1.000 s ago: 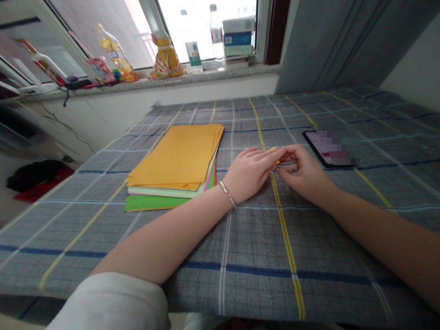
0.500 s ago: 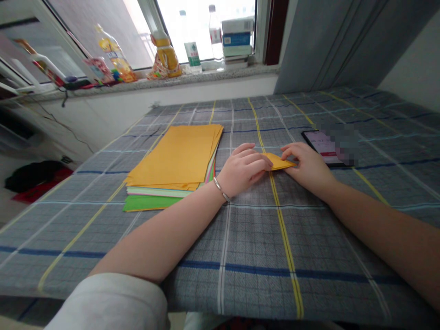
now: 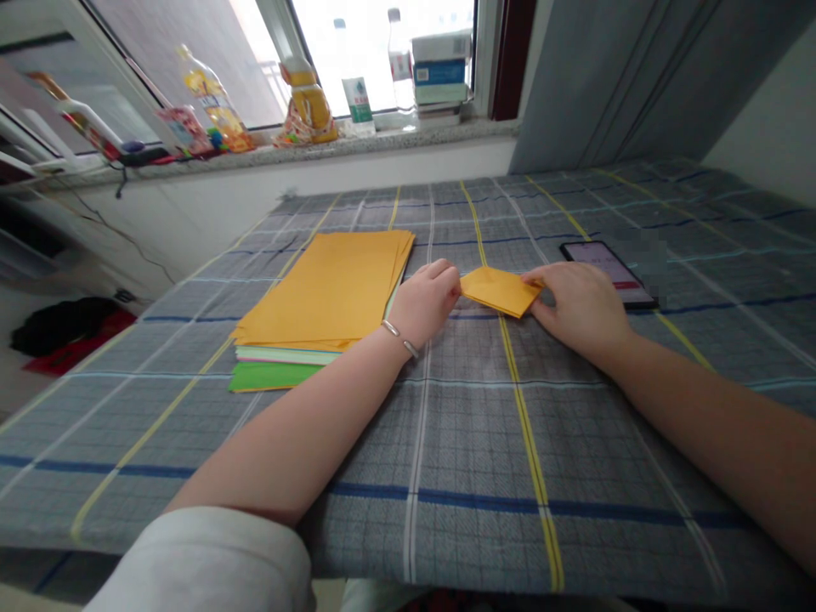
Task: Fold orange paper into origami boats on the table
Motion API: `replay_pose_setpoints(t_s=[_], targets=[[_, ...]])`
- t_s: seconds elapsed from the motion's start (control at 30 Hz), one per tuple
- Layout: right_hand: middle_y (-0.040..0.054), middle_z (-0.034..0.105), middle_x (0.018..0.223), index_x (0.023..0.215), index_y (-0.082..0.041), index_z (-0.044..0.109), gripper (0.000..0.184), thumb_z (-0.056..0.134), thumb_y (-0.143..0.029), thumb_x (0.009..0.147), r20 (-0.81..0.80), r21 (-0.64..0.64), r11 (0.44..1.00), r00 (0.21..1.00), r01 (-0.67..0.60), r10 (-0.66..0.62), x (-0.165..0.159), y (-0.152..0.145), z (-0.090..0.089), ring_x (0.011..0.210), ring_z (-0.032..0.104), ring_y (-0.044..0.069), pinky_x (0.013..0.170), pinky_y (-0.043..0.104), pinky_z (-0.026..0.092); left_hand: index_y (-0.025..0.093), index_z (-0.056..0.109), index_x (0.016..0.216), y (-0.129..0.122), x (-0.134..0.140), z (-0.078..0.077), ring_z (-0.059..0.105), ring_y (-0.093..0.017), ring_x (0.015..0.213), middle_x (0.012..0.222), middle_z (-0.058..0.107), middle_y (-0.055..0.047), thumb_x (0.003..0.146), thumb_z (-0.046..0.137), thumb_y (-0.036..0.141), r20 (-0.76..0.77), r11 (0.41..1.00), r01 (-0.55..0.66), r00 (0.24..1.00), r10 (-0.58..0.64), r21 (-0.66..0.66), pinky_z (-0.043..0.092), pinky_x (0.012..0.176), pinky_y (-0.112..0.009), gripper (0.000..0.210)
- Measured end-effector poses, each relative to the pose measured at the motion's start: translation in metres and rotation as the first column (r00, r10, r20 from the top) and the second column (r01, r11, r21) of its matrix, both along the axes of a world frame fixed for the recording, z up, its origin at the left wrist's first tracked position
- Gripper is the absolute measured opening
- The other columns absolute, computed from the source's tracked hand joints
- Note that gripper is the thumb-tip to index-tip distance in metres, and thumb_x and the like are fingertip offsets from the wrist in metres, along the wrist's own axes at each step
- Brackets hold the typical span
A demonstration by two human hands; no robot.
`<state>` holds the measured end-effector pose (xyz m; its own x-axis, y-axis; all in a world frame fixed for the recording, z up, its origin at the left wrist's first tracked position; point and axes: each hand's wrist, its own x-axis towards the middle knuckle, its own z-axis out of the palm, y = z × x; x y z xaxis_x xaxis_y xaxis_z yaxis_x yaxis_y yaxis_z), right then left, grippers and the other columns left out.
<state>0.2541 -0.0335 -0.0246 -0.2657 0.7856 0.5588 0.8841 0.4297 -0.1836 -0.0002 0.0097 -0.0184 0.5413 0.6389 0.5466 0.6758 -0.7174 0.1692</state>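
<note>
A small piece of folded orange paper (image 3: 501, 290) with several angled edges is held between my two hands, just above or on the plaid cloth. My left hand (image 3: 428, 297), wearing a silver bracelet (image 3: 399, 338) at the wrist, pinches its left corner with curled fingers. On the opposite side, my right hand (image 3: 577, 308) grips the right edge between thumb and fingers. Left of my left hand lies a stack of coloured paper (image 3: 325, 289), orange sheets on top, with green and pale sheets showing at the near edge.
A phone (image 3: 612, 270) lies just beyond my right hand, its screen partly blurred. The plaid cloth (image 3: 472, 442) covers the table. Bottles, among them a yellow one (image 3: 312, 106), and stacked boxes (image 3: 439, 72) stand along the windowsill (image 3: 382, 140). A grey curtain (image 3: 592, 85) hangs at the right.
My left hand has drawn back leftward from on top of the folded paper to its left corner, so more of the paper shows. My right hand keeps its hold, shifted slightly right.
</note>
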Motion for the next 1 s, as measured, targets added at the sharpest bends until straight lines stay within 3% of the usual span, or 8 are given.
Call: replay_pose_setpoints(t_s=[0.1,0.27,0.4,0.53,0.67,0.77,0.9,1.0], targets=[[0.0079,0.076,0.097,0.094,-0.027,0.073,0.016,0.059,-0.027,0.088,-0.031,-0.021,0.999,0.998,0.045,-0.045,0.006,0.002,0.001,0.101,0.067,0.034,0.09,0.054,0.048,0.019,0.056,0.081,0.005,-0.002,-0.005,0.063,-0.016,0.09,0.097,0.068,-0.004,0.088,0.056,0.006,0.154,0.991,0.045,0.988,-0.025,-0.129,0.05,0.082,-0.03,0.014],[0.0062,0.075,0.097,0.093,-0.03,0.072,0.012,0.061,-0.033,0.09,-0.318,0.045,0.998,0.948,0.034,-0.017,0.009,0.003,-0.002,0.097,0.068,0.032,0.088,0.054,0.052,0.019,0.054,0.081,0.014,-0.001,-0.012,0.064,-0.014,0.086,0.089,0.068,-0.001,0.087,0.062,0.011,0.45,0.949,0.159,0.893,-0.021,-0.272,0.05,0.082,-0.029,0.013],[0.0062,0.075,0.098,0.096,-0.03,0.072,0.014,0.066,-0.04,0.088,-0.614,0.034,0.999,0.789,0.042,-0.013,0.004,0.003,-0.004,0.087,0.07,0.03,0.08,0.052,0.056,0.019,0.056,0.087,0.014,0.002,-0.009,0.061,-0.012,0.084,0.087,0.064,0.0,0.089,0.064,0.019,0.588,0.938,0.226,0.808,-0.03,-0.262,0.05,0.081,-0.027,0.008],[0.0032,0.072,0.078,0.102,-0.031,0.065,0.024,0.068,-0.047,0.083,-0.784,-0.146,0.986,0.617,-0.077,-0.068,0.0,0.006,-0.003,0.065,0.067,0.026,0.059,0.045,0.055,0.02,0.054,0.092,0.012,0.007,-0.006,0.057,-0.01,0.069,0.072,0.056,0.004,0.091,0.06,0.019,0.677,0.89,0.298,0.736,0.017,-0.346,0.048,0.068,-0.023,0.005],[-0.001,0.062,0.061,0.095,-0.03,0.058,0.026,0.065,-0.053,0.085,-0.706,-0.37,0.912,0.692,-0.177,-0.152,0.004,0.012,-0.01,0.048,0.058,0.021,0.045,0.036,0.046,0.02,0.057,0.096,0.012,0.006,-0.008,0.052,-0.009,0.057,0.064,0.054,0.006,0.088,0.056,0.014,0.593,0.834,0.244,0.796,0.119,-0.494,0.042,0.057,-0.021,0.009],[-0.0017,0.059,0.058,0.089,-0.028,0.058,0.025,0.063,-0.052,0.085,-0.629,-0.476,0.847,0.765,-0.237,-0.139,0.008,0.014,-0.016,0.047,0.056,0.019,0.042,0.033,0.042,0.018,0.062,0.094,0.013,0.001,-0.006,0.056,-0.009,0.057,0.066,0.061,0.003,0.087,0.056,0.014,0.463,0.747,0.193,0.87,0.17,-0.636,0.042,0.056,-0.021,0.01],[-0.0036,0.058,0.056,0.093,-0.027,0.061,0.017,0.063,-0.042,0.085,-0.515,-0.512,0.82,0.855,-0.257,-0.054,0.013,0.012,-0.015,0.05,0.057,0.018,0.044,0.031,0.042,0.018,0.064,0.097,0.011,-0.009,0.004,0.06,-0.011,0.058,0.063,0.065,0.003,0.086,0.059,0.015,0.276,0.584,0.197,0.96,0.048,-0.787,0.044,0.056,-0.021,0.013],[-0.0058,0.055,0.053,0.095,-0.027,0.061,0.013,0.059,-0.035,0.086,-0.35,-0.564,0.798,0.937,-0.213,0.003,0.017,0.011,-0.01,0.046,0.052,0.016,0.043,0.03,0.037,0.019,0.066,0.098,0.01,-0.013,0.008,0.056,-0.01,0.053,0.061,0.063,0.005,0.085,0.06,0.017,0.2,0.615,0.183,0.979,-0.041,-0.767,0.041,0.055,-0.021,0.014]])
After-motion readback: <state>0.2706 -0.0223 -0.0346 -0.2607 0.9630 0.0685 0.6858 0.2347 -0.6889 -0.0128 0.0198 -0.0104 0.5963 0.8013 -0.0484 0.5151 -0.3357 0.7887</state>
